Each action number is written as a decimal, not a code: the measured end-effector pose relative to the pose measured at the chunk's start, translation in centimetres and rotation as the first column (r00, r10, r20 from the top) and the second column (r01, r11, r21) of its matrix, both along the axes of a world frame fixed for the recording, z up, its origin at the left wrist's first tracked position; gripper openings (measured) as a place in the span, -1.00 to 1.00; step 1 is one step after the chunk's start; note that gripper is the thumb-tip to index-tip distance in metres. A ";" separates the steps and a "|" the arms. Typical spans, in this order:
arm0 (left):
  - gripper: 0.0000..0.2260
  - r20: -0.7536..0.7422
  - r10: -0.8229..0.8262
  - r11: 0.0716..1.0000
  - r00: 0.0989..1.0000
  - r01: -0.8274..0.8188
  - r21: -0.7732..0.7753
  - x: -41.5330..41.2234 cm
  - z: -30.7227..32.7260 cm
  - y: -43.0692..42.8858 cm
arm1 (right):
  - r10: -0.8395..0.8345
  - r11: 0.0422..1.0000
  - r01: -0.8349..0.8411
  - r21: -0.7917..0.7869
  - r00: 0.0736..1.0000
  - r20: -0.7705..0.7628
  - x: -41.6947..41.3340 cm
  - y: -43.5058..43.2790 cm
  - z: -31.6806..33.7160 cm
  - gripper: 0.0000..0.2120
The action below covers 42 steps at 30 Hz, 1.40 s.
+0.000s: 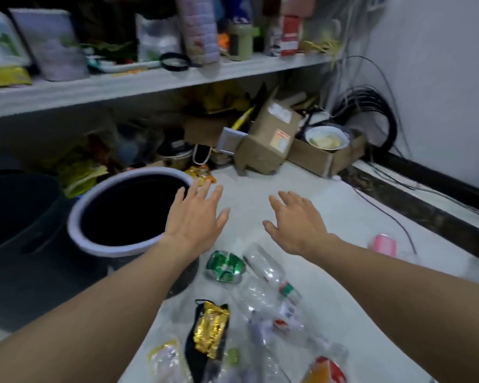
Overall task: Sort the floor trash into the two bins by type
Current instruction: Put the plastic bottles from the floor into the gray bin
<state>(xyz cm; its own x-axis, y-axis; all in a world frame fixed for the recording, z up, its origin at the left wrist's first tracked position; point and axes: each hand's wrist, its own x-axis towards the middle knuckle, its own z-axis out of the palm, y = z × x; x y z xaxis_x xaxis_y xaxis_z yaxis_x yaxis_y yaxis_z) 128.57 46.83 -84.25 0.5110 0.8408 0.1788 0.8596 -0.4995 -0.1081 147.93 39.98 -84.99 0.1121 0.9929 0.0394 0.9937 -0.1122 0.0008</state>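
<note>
both hands, the left hand point(195, 217) and the right hand point(299, 222), are hanging over the floor point(329, 272) trash with fingers spread open, holding nothing, beside the white-rimmed bin point(100, 244).

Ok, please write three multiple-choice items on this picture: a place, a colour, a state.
1. Where is the crushed can relative to the white-rimmed bin? A) inside it B) on the floor, to its right C) on its rim
2. What colour is the crushed can mainly? A) green B) blue C) orange
3. How are the left hand and right hand? A) both grip the can B) both are fists C) both open, empty
Answers: 1 B, it lies beside the bin; 2 A, its side is green; 3 C, both are spread and hold nothing.
</note>
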 end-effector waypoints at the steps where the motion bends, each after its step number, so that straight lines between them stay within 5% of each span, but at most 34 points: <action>1: -0.47 0.004 -0.017 1.000 1.000 0.017 -0.008 1.6 -0.5 -0.4 | -0.020 1.000 0.020 -0.012 1.000 -0.001 1.5 -0.7 -0.6 -0.42; 28: -0.48 -0.073 -0.281 0.940 0.957 0.260 -0.220 29.2 -14.2 -10.6 | -0.445 0.890 0.420 -0.176 0.885 -0.135 26.7 -15.3 -13.7 -0.48; 35: -0.48 -0.073 -0.287 0.932 0.955 0.260 -0.252 32.0 -16.7 -9.9 | -0.583 0.812 0.522 -0.261 0.735 -0.345 28.7 -15.1 -17.4 -0.35; 42: -0.47 -0.091 -0.303 0.917 0.949 0.264 -0.297 33.8 -18.5 -9.7 | -0.673 0.717 0.611 -0.336 0.482 -0.561 28.9 -13.1 -20.9 -0.24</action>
<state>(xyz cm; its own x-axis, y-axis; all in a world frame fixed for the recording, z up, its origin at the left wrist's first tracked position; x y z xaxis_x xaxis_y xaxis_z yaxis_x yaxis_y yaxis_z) 162.37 37.11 -102.77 0.7380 0.6628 -0.1266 0.6648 -0.7463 -0.0325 176.86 26.84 -105.94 0.6855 0.6291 -0.3666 0.4106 -0.7497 -0.5189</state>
